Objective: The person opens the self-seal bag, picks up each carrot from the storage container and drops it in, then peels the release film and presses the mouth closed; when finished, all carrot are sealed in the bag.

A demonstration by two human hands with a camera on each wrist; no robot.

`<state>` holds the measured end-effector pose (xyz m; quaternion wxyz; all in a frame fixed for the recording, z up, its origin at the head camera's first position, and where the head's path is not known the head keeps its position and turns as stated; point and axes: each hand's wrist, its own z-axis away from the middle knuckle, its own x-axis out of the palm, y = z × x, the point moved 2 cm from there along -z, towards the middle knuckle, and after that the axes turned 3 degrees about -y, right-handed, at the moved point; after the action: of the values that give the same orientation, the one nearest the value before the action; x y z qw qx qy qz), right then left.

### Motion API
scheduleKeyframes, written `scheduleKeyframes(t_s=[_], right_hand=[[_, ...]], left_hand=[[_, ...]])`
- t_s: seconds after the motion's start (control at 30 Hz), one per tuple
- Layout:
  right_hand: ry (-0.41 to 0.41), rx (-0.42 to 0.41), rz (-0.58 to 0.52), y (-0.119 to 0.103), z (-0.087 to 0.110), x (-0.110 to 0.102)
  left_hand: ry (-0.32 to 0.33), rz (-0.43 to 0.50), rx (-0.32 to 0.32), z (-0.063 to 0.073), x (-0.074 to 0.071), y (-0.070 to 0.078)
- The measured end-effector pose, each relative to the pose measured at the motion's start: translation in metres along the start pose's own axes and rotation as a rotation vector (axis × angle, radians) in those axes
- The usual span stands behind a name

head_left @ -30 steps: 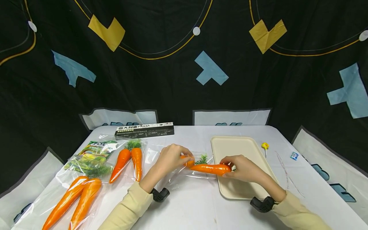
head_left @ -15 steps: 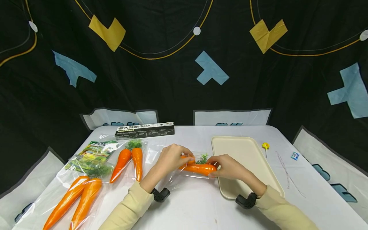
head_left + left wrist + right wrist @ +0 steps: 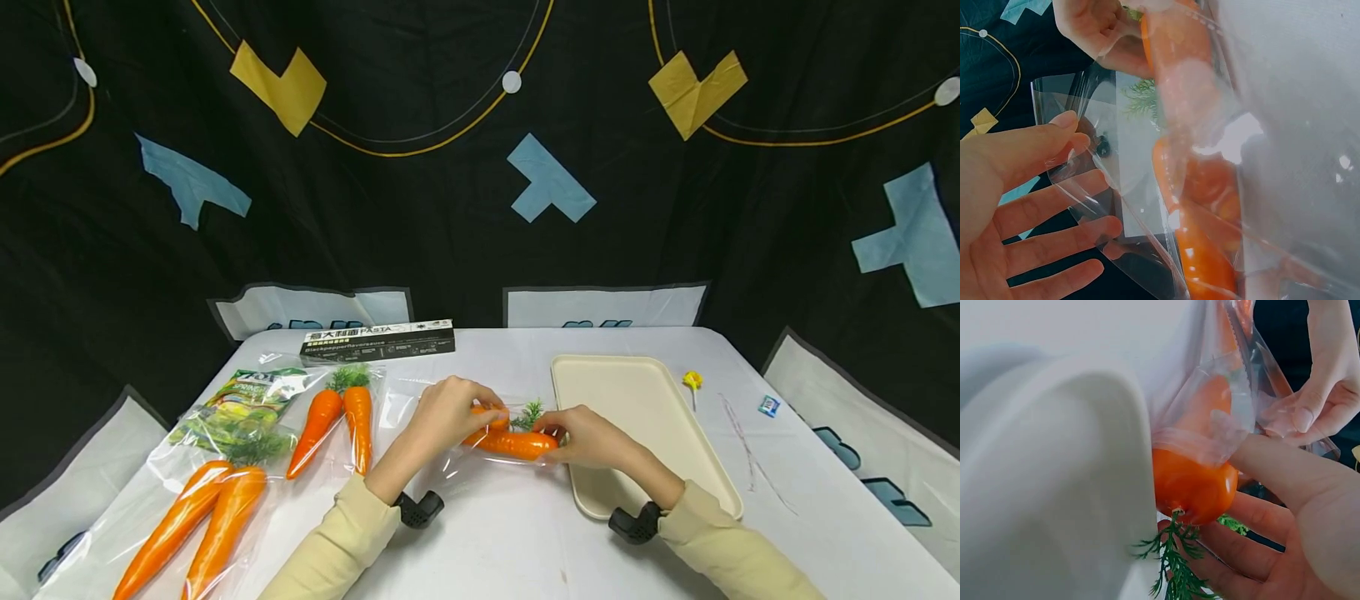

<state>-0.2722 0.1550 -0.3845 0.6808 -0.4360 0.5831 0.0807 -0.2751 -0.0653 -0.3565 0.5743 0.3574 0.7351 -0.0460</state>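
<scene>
At the middle of the table, my left hand (image 3: 450, 414) pinches the edge of a clear plastic bag (image 3: 1135, 206) between thumb and forefinger, the other fingers spread. My right hand (image 3: 596, 440) grips an orange carrot (image 3: 513, 444) by its thick leafy end, thumb on one side and fingers on the other. The carrot's narrow part lies inside the bag; its green leaves (image 3: 1179, 569) stick out in the right wrist view. Another carrot (image 3: 492, 419) lies behind it in the bag, partly hidden by my left hand.
A beige tray (image 3: 622, 392) stands at the right, beside my right hand. Left lie bagged carrots (image 3: 225, 525), more carrots (image 3: 357, 421) and a green packet (image 3: 251, 396). A pasta box (image 3: 378, 342) is at the back. A yellow lollipop (image 3: 692, 382) and blue sachet (image 3: 768, 406) lie far right.
My right hand has moved left with the carrot, from over the tray to the tray's left edge, and the carrot has slid further into the bag. My left hand has stayed in place.
</scene>
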Motion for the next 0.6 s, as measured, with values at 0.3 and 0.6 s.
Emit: scheduleKeyframes(t_s=[0.3,0.6], right_hand=[[0.012,0.030,0.014,0.008,0.016,-0.014],[0.020,0.083,0.094,0.028,0.038,-0.031]], left_hand=[[-0.003,0.007,-0.004,0.000,-0.001,0.001],[0.001,0.017,0.001,0.000,0.000,0.001]])
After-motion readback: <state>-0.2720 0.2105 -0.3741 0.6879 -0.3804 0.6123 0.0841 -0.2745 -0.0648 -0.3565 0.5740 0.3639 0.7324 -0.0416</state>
